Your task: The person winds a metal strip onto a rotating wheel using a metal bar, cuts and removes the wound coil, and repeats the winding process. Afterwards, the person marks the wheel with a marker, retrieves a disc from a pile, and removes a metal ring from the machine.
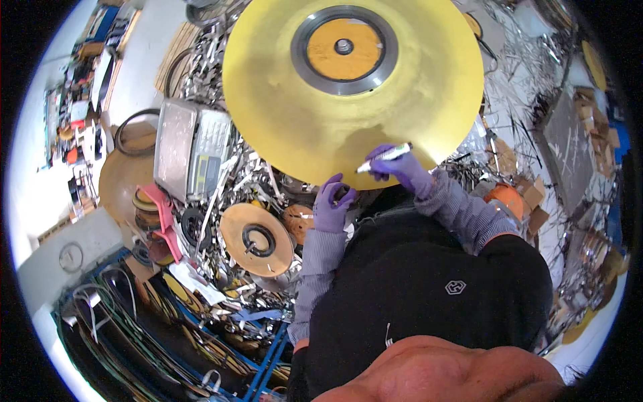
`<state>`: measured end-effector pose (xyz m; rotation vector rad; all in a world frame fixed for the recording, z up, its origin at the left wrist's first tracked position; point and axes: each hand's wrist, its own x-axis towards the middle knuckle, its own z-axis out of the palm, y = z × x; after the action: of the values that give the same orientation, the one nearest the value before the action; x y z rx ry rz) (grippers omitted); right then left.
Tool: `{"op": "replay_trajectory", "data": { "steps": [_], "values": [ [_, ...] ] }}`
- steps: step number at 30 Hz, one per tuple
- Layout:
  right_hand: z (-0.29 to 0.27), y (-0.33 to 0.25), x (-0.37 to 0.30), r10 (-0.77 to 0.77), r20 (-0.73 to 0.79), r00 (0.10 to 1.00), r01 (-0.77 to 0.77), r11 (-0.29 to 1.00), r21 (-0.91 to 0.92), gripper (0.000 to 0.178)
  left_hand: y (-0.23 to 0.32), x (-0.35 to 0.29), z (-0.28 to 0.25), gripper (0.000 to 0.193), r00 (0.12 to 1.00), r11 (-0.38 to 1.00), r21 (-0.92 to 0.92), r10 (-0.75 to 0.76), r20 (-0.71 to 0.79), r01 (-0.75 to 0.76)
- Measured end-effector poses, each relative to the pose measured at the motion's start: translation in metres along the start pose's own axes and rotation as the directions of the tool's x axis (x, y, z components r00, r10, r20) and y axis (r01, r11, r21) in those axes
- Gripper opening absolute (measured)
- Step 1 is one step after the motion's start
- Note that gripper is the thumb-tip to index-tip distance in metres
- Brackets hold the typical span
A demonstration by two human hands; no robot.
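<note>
A large yellow disc (288, 127) lies flat before me, with a dark metal ring (305, 74) around an orange centre (328, 57) and a small metal hub (343, 46) in its middle. My right hand (405, 171), in a purple glove, grips a white marker (385, 158) over the near part of the disc. The marker slants, its tip low to the left near the yellow surface; contact cannot be made out. At the disc's near edge, my left hand (331, 208), gloved alike, has bent fingers held apart, with nothing visible between them.
Left of the disc stands a grey bench scale (194, 151). Metal strip scraps (261, 177) lie around it, with a tan disc (234, 231) bearing a black ring nearby. A pink-handled tool (161, 214) lies farther left. Shavings (519, 87) and an orange object (504, 199) are at right.
</note>
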<state>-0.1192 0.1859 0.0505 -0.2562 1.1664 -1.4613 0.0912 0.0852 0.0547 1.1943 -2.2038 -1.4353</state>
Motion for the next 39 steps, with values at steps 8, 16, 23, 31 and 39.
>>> {"op": "replay_trajectory", "data": {
  "steps": [8, 16, 23, 31, 39],
  "values": [
    [0.052, -0.016, -0.012, 0.138, 0.224, 0.965, -0.127, 0.990, -0.066, 0.016, 0.040, -0.026, -0.034, 0.033, 0.975, 0.885, -0.410, -0.189, 0.121, 0.222],
    [0.092, -0.020, -0.005, 0.026, 0.412, 0.911, 0.209, 0.831, -0.515, 0.018, 0.053, -0.062, -0.064, 0.035, 0.990, 0.994, 0.012, -0.109, -0.087, 0.111],
    [0.169, -0.013, 0.003, 0.137, 0.456, 0.880, 0.040, 0.933, -0.358, 0.012, 0.031, -0.089, -0.108, 0.038, 0.985, 0.994, 0.094, 0.071, -0.158, -0.056],
    [0.266, 0.018, -0.012, 0.171, 0.429, 0.887, 0.082, 0.855, -0.512, 0.010, 0.000, -0.122, -0.174, 0.033, 0.944, 0.956, 0.287, 0.141, -0.298, -0.052],
    [0.339, 0.047, -0.009, 0.231, 0.286, 0.930, -0.060, 0.863, -0.502, 0.010, -0.042, -0.137, -0.234, 0.032, 0.769, 0.885, 0.382, 0.435, -0.469, -0.267]
  ]
}}
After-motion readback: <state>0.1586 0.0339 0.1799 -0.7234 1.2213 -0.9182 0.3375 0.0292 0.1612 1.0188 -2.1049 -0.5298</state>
